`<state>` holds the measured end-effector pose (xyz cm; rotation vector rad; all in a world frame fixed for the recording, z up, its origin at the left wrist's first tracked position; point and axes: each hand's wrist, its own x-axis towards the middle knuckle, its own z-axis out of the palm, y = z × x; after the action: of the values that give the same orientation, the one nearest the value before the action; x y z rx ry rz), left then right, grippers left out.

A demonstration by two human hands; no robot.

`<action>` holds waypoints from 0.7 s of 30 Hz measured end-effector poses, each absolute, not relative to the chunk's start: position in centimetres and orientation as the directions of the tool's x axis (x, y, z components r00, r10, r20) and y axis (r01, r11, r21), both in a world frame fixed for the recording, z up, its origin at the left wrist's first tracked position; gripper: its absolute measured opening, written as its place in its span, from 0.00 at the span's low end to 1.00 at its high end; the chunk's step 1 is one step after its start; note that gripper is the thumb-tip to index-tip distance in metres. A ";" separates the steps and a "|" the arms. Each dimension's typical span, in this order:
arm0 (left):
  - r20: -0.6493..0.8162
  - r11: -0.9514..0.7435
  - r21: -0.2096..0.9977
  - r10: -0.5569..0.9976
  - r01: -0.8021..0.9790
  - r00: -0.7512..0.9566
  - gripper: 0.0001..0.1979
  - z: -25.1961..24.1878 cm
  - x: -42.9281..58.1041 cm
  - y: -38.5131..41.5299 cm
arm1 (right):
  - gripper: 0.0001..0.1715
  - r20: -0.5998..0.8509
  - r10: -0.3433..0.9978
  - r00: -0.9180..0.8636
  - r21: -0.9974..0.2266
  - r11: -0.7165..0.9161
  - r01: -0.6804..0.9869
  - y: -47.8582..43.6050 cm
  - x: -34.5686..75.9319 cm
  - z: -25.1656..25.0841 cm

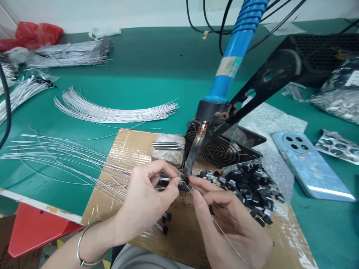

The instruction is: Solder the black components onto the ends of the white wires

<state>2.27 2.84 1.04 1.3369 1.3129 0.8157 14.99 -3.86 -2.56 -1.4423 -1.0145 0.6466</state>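
Note:
My left hand (153,198), with a bangle at the wrist, pinches something small just below the tip of a soldering iron (221,78). The piece is mostly hidden by the fingertips. In my right hand (227,220), thumb and index finger pinch a thin wire (228,239) that trails down across the palm. Both sets of fingertips are close together at the iron's tip. White wires (70,160) fan out to the left behind my left hand. A pile of small black parts (252,186) lies to the right of the hands.
Cardboard (112,164) covers the green table (157,87). A black fan (218,145) stands behind the hands, near a grey block (168,155). Further out are a blue phone (314,168), a curved wire bundle (112,112), a red bin (42,228) and the iron's black bracket (263,78).

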 end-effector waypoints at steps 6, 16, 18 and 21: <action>-0.196 0.150 0.955 0.967 0.258 0.162 0.04 0.8 2.3 2.8 | 0.09 0.183 0.886 0.427 -0.967 0.085 0.239 -4.0 15.0 -2.6; -0.216 0.166 0.946 0.964 0.280 0.158 0.04 1.2 2.4 2.8 | 0.08 0.194 0.890 0.412 -0.957 0.080 0.279 -3.8 15.4 -2.8; -0.210 0.161 0.948 0.965 0.275 0.159 0.04 1.2 2.4 2.8 | 0.08 0.186 0.917 0.354 -0.959 0.090 0.269 -3.9 15.8 -2.7; -0.205 0.153 0.946 0.965 0.286 0.161 0.04 1.2 2.3 2.7 | 0.07 0.193 0.903 0.385 -0.960 0.092 0.264 -3.9 15.6 -2.6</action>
<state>2.34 2.74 1.24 1.3480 1.3395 0.7910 15.62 -3.93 -2.60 -1.4389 -1.1223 0.6651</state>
